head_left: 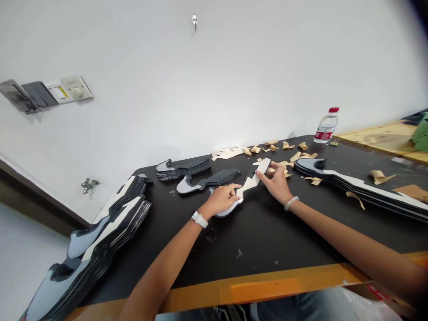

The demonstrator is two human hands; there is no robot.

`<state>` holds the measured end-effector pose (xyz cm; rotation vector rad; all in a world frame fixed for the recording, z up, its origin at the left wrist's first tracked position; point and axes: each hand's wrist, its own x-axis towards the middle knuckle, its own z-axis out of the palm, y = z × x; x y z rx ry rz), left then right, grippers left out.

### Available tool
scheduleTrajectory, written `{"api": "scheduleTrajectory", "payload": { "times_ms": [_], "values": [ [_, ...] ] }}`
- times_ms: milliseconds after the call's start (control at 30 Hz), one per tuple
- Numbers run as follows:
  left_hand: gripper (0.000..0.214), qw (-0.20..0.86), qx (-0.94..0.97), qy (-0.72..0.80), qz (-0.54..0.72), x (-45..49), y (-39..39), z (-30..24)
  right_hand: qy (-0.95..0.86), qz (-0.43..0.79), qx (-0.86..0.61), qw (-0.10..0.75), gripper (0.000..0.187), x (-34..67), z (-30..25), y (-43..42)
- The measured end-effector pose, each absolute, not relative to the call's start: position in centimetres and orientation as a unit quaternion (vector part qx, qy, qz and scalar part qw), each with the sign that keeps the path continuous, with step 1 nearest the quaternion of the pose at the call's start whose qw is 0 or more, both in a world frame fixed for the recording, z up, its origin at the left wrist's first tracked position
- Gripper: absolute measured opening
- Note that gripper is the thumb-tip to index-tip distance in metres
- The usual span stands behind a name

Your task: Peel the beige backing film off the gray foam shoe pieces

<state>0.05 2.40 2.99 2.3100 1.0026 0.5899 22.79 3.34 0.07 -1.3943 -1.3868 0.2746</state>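
A flat shoe upper piece (249, 183), grey at its curved toe end with a white strip along it, lies slantwise just over the black table. My left hand (221, 199), wearing a white watch, is closed on its near end, fingers pressed on the grey and white part. At the far end, my right hand (277, 180) pinches the white tip between thumb and fingers; a beaded bracelet circles that wrist. Just beyond my left hand lie a dark stack of upper pieces (214, 178) and another stack (182, 169).
Tall stacks of upper pieces (110, 232) line the table's left edge; a long stack (361, 189) lies right. Curled tan paper scraps (287, 146), white strips (229, 153) and a water bottle (326, 127) sit toward the wall. Orange tape (264, 287) covers the table's front edge.
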Motion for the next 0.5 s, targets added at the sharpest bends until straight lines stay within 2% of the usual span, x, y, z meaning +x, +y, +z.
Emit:
{"api": "scheduleTrajectory", "payload": {
  "times_ms": [33, 100, 200, 267, 367, 500],
  "values": [
    [0.041, 0.242, 0.868, 0.38, 0.209, -0.3, 2.4, 3.6, -0.61, 0.033, -0.577, 0.541, 0.079, 22.7, 0.4, 3.1],
    [0.041, 0.183, 0.886, 0.379, 0.195, -1.0, 2.4, 4.7, -0.707, -0.105, -0.523, 0.465, 0.087, 22.1, 1.2, 2.3],
    [0.04, 0.133, 0.906, 0.352, 0.192, -1.6, 1.9, 6.2, -0.851, -0.161, -0.402, 0.297, 0.076, 20.6, 1.9, 1.1],
    [0.038, 0.113, 0.914, 0.339, 0.195, -1.6, 1.4, 6.9, -0.88, -0.172, -0.371, 0.239, 0.059, 20.0, 1.8, 0.7],
    [0.036, 0.068, 0.922, 0.323, 0.203, -1.2, 0.6, 7.4, -0.875, -0.223, -0.378, 0.203, 0.036, 20.0, 1.8, 0.5],
    [0.035, 0.053, 0.927, 0.312, 0.204, -0.8, 0.1, 7.7, -0.865, -0.284, -0.365, 0.195, 0.032, 20.7, 2.1, 0.5]
  ]
}}
